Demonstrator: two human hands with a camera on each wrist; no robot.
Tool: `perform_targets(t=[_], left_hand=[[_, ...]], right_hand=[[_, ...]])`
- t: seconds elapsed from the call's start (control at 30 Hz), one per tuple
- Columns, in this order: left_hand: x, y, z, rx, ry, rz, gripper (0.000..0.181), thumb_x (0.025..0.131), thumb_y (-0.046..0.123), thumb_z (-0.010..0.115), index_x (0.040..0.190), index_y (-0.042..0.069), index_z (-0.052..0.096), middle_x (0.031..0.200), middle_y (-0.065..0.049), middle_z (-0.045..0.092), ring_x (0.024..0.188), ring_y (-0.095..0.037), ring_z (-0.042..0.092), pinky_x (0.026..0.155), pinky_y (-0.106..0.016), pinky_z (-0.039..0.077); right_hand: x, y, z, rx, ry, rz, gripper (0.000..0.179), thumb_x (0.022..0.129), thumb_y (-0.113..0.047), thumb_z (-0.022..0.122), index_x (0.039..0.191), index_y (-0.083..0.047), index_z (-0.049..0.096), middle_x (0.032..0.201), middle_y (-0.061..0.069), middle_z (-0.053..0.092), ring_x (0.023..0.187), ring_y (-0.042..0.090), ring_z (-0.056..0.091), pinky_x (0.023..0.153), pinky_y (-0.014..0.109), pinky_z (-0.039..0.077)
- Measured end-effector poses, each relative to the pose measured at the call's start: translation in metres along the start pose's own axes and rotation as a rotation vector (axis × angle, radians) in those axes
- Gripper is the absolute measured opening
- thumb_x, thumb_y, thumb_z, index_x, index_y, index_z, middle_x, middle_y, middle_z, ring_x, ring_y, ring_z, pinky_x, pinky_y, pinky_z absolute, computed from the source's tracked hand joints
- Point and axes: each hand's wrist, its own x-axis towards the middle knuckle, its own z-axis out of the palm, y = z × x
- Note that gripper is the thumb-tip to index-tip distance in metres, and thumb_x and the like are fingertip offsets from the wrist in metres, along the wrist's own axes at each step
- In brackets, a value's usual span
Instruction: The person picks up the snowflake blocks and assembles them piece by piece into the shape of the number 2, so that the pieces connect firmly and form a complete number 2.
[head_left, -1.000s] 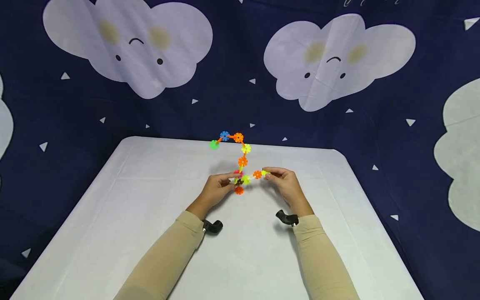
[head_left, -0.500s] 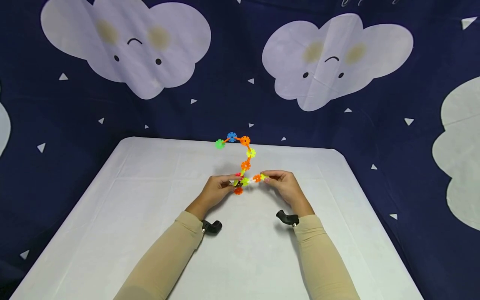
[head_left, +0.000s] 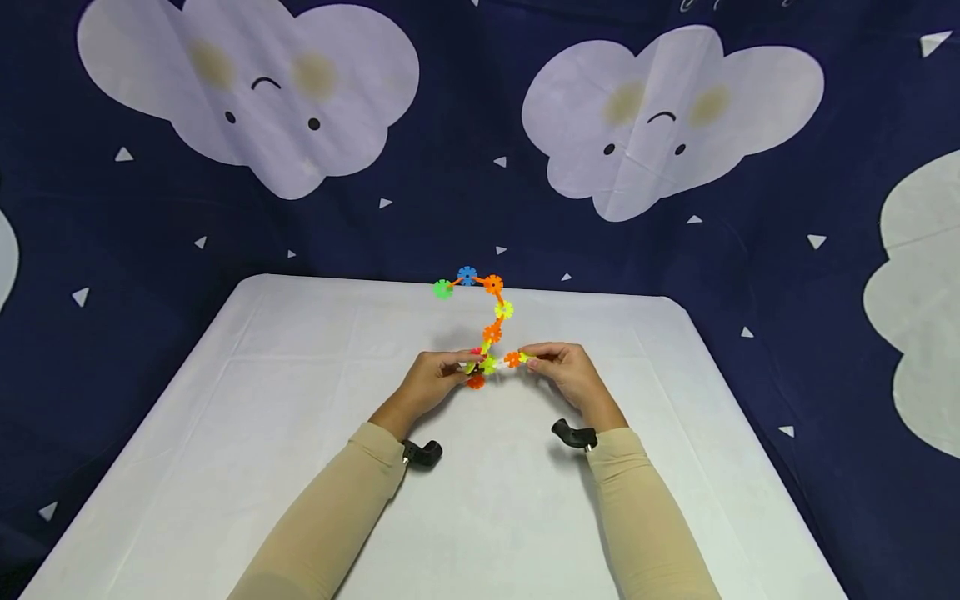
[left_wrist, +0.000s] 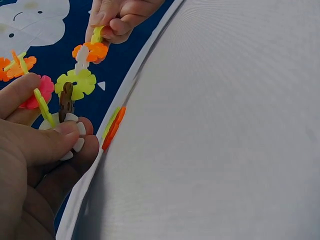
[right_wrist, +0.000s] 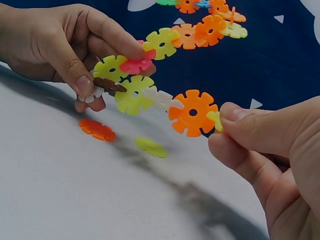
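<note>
A chain of coloured plastic snowflake discs hangs between my hands, above the table. My left hand point(head_left: 433, 379) pinches a white disc point(right_wrist: 93, 93) of it between thumb and fingers, with the index finger against a pink disc point(right_wrist: 138, 63). Beside the white disc sit a brown disc point(left_wrist: 66, 100) and a yellow-green disc point(right_wrist: 135, 95). From there a white disc point(right_wrist: 161, 99) leads to an orange disc point(right_wrist: 192, 114). At that end my right hand point(head_left: 567, 375) pinches a yellow disc point(right_wrist: 215, 120), mostly covered by the fingertips; it meets the orange disc's edge.
The chain's other arm curves up and away past a blue disc point(head_left: 467, 275) to a green disc point(head_left: 442, 289). On the white table point(head_left: 300, 400) lie a loose orange disc point(right_wrist: 97, 130) and a yellow-green disc point(right_wrist: 151, 147). A dark cloud-print cloth point(head_left: 465, 100) hangs behind.
The chain's far arm has swung right and slightly down. My right hand has shifted a little left and down, bringing the yellow and orange discs lower. My left hand has barely moved.
</note>
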Motion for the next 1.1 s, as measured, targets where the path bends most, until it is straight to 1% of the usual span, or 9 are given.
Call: perform_targets(t=[0.07,0.17,0.33,0.5,0.67,0.9,1.0,1.1], left_hand=[[0.0005,-0.0004,-0.0004,-0.003,-0.002,0.008,0.042,0.088,-0.01,0.081,0.122,0.014,0.081,0.132,-0.003,0.07,0.117,-0.018,0.068,0.093,-0.03,0.058],[0.0004,-0.0008,0.0,-0.007,-0.009,0.015,0.041,0.088,-0.01,0.08,0.122,0.014,0.081,0.131,-0.004,0.07,0.123,-0.019,0.065,0.097,-0.031,0.056],[0.0003,-0.0002,0.0,-0.004,-0.015,0.03,0.041,0.088,-0.009,0.08,0.121,0.015,0.082,0.13,-0.003,0.071,0.12,-0.018,0.067,0.094,-0.031,0.058],[-0.0001,-0.0009,-0.0006,-0.004,-0.014,0.056,0.042,0.088,-0.01,0.081,0.121,0.014,0.082,0.13,-0.004,0.071,0.122,-0.019,0.066,0.096,-0.031,0.057],[-0.0005,-0.002,-0.0013,-0.012,-0.018,0.074,0.041,0.087,-0.01,0.081,0.121,0.013,0.081,0.13,-0.005,0.071,0.123,-0.02,0.065,0.097,-0.031,0.057],[-0.0005,-0.0017,-0.0023,0.022,0.015,0.074,0.044,0.086,-0.013,0.08,0.121,0.014,0.081,0.131,-0.003,0.07,0.118,-0.02,0.068,0.09,-0.029,0.059],[-0.0001,-0.0017,-0.001,0.01,0.015,0.066,0.044,0.087,-0.013,0.08,0.122,0.014,0.081,0.132,-0.002,0.07,0.112,-0.019,0.07,0.087,-0.029,0.06],[0.0009,-0.0018,0.001,-0.019,0.009,0.049,0.044,0.089,-0.011,0.079,0.123,0.015,0.081,0.133,-0.002,0.069,0.108,-0.017,0.071,0.086,-0.029,0.061]], right_hand=[[0.0007,0.0001,-0.0005,-0.041,0.002,-0.005,0.021,0.096,0.001,0.077,0.117,0.005,0.078,0.118,0.013,0.075,0.101,0.018,0.071,0.087,0.027,0.06],[-0.0004,-0.0001,-0.0005,-0.061,0.005,-0.011,0.021,0.096,0.001,0.076,0.117,0.005,0.078,0.118,0.012,0.076,0.102,0.017,0.071,0.086,0.026,0.06],[-0.0011,-0.0013,0.0002,-0.009,0.01,-0.003,0.02,0.097,0.005,0.074,0.117,0.006,0.077,0.12,0.014,0.074,0.099,0.019,0.072,0.086,0.029,0.06],[-0.0005,-0.0008,0.0004,0.024,0.003,0.008,0.02,0.097,0.006,0.073,0.117,0.008,0.076,0.122,0.016,0.074,0.097,0.019,0.072,0.086,0.029,0.061],[-0.0001,0.0006,0.0009,0.025,-0.001,0.002,0.02,0.096,0.008,0.073,0.116,0.009,0.076,0.121,0.016,0.074,0.097,0.019,0.071,0.085,0.029,0.061],[0.001,0.0034,0.0022,0.014,-0.024,-0.005,0.021,0.096,0.003,0.076,0.117,0.008,0.076,0.118,0.014,0.075,0.097,0.018,0.072,0.083,0.028,0.061],[0.0009,0.0038,0.0021,0.027,-0.011,-0.013,0.022,0.097,0.004,0.074,0.118,0.009,0.075,0.116,0.015,0.075,0.094,0.018,0.072,0.084,0.029,0.061],[0.0015,0.0044,0.0025,0.057,0.0,-0.036,0.027,0.099,0.005,0.071,0.125,0.012,0.07,0.121,0.02,0.072,0.095,0.02,0.072,0.087,0.032,0.061]])
